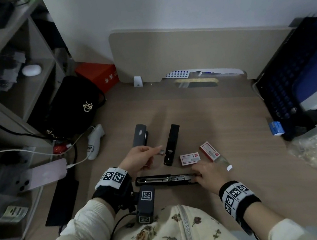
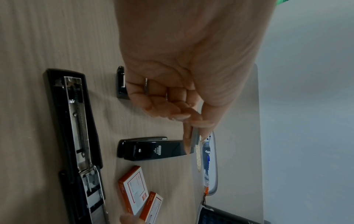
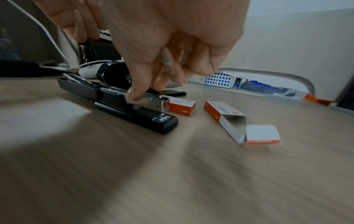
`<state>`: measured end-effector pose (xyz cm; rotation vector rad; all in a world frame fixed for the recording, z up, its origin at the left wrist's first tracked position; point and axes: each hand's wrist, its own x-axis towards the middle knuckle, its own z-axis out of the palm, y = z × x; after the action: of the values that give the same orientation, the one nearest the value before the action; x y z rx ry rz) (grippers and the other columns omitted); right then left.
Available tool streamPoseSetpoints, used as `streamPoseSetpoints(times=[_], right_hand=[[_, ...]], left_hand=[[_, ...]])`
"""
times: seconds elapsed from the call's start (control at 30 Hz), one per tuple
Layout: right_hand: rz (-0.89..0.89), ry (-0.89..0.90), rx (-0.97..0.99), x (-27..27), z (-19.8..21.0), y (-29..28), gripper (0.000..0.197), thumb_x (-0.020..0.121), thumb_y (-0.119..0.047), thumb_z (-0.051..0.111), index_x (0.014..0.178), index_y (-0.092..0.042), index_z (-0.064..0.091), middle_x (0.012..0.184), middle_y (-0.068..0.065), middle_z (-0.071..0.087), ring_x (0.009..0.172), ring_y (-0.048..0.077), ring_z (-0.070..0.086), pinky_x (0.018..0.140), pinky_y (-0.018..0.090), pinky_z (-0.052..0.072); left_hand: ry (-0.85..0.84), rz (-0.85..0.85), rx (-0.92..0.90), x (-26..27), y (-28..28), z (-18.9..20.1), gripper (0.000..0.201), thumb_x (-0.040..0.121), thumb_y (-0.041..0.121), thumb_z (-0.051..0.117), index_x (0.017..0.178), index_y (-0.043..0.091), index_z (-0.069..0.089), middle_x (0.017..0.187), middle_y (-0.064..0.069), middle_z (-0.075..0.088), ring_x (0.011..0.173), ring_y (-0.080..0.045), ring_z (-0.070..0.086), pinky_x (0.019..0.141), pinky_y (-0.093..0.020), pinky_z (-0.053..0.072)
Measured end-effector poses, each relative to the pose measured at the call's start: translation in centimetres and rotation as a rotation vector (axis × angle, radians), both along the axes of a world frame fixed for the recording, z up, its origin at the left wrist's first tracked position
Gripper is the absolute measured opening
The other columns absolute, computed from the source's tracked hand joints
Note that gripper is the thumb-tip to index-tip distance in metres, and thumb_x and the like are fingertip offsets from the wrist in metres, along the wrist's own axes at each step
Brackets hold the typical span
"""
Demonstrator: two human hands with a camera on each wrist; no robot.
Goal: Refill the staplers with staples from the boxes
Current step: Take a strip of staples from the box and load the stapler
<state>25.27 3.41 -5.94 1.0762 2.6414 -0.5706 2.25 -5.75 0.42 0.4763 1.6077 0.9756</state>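
Head view: open stapler (image 1: 166,179) lies flat, metal staple channel exposed.

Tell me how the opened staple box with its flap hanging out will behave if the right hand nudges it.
The opened staple box looks like thin card with a hollow end, so it is probably light and would slide on the smooth desk. Its loose flap would likely bend rather than push. It lies flat, so tipping or rolling seems unlikely.

The head camera is looking steeply down on the desk (image 1: 228,129), while both wrist cameras are peering close along the fingers, all sharing the opened stapler (image 1: 166,179).
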Motion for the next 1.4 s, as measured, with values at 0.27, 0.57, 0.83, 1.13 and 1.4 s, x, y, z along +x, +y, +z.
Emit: streamPoseSetpoints(times=[0.27, 0.57, 0.83, 1.13, 1.4], right_hand=[[0.058, 0.000, -0.074, 1.2, -0.4, 0.1, 0.031, 0.087, -0.043, 0.059, 0.113, -0.029, 0.068, 0.099, 0.000, 0.056, 0.092, 0.021, 0.058, 0.080, 0.038, 0.046], [0.087, -0.015, -0.107, 0.8, 0.7, -0.2, 0.037, 0.089, -0.051, 0.052, 0.118, -0.032, 0.063, 0.102, -0.004, 0.052, 0.096, 0.016, 0.053, 0.078, 0.034, 0.044], [-0.209, 0.477, -0.187, -1.1, 3.7, -0.1, 0.033, 0.080, -0.048, 0.068, 0.105, -0.027, 0.070, 0.091, -0.015, 0.060, 0.079, -0.005, 0.052, 0.073, 0.020, 0.044], [-0.028, 0.604, -0.059, -3.6, 6.0, -0.5, 0.041, 0.080, -0.058, 0.057, 0.114, -0.035, 0.066, 0.107, -0.017, 0.059, 0.086, -0.010, 0.051, 0.073, 0.006, 0.035], [-0.004, 0.758, 0.114, -3.3, 5.2, -0.9, 0.029, 0.086, -0.041, 0.053, 0.108, -0.033, 0.070, 0.093, -0.014, 0.064, 0.083, 0.006, 0.051, 0.073, 0.015, 0.038]], left_hand=[[-0.034, 0.013, -0.006, -0.2, 0.4, -0.5, 0.031, 0.086, 0.034, 0.070, 0.098, 0.006, 0.072, 0.059, 0.006, 0.059, 0.052, -0.007, 0.050, 0.055, -0.019, 0.043], [-0.069, -0.024, 0.024, 0.1, 0.7, 0.1, 0.025, 0.091, 0.024, 0.065, 0.102, 0.003, 0.069, 0.076, 0.000, 0.070, 0.055, -0.007, 0.061, 0.058, -0.022, 0.049], [-0.092, -0.195, 0.094, 0.5, 0.9, 0.5, 0.015, 0.090, 0.021, 0.066, 0.100, 0.014, 0.075, 0.094, -0.004, 0.076, 0.074, -0.009, 0.069, 0.070, -0.023, 0.048], [-0.105, -0.383, 0.078, 1.5, 1.0, 0.7, 0.015, 0.095, 0.011, 0.056, 0.098, 0.012, 0.071, 0.085, -0.001, 0.074, 0.079, -0.007, 0.069, 0.069, -0.018, 0.051], [-0.268, -0.344, 0.093, 1.8, 0.9, 2.1, 0.022, 0.094, 0.013, 0.050, 0.097, 0.009, 0.072, 0.094, -0.004, 0.075, 0.087, -0.012, 0.071, 0.073, -0.025, 0.045]])
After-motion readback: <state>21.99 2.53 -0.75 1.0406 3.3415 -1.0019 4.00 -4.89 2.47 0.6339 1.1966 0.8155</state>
